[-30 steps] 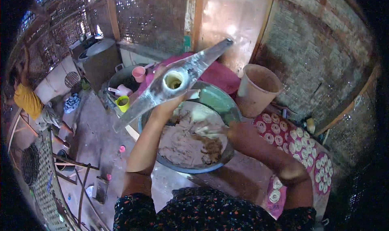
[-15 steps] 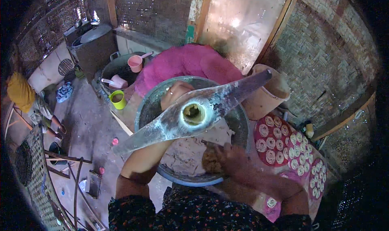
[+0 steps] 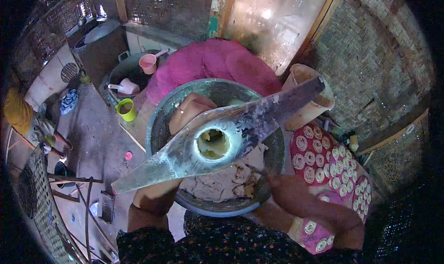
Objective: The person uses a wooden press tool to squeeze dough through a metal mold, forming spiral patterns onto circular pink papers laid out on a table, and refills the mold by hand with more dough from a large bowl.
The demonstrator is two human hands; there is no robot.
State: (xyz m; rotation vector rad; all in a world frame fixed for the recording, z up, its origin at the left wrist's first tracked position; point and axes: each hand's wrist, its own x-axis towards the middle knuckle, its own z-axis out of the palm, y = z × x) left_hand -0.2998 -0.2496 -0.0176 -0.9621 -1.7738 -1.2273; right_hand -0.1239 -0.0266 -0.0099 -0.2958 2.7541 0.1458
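Note:
A two-handled wooden press (image 3: 273, 109) lies aslant over a wide basin (image 3: 155, 111). Its round middle hole is caked with whitish paste and has yellowish bits inside. My left forearm passes under the press, and my left hand (image 3: 190, 111) is closed against its far side, supporting it; the fingertips are hidden. Greyish-pink dough (image 3: 208, 187) fills the near part of the basin, with a torn, browner patch at its right. Beside that patch is my right hand (image 3: 282, 187), over the basin's right rim, dark and smeared by motion.
Right of the basin stand a tall bucket (image 3: 300, 118) and pink-red mats with noodle-like coils (image 3: 300, 143). Behind it is a pink cloth-like heap (image 3: 203, 60). At left are a lime-green mug (image 3: 127, 111), a big pot with pink dippers (image 3: 148, 62), and a person (image 3: 18, 111) in yellow.
The press has shifted slightly left and down in view. My right hand has pulled back rightward from the dough, baring the torn patch. The view itself has shifted a little.

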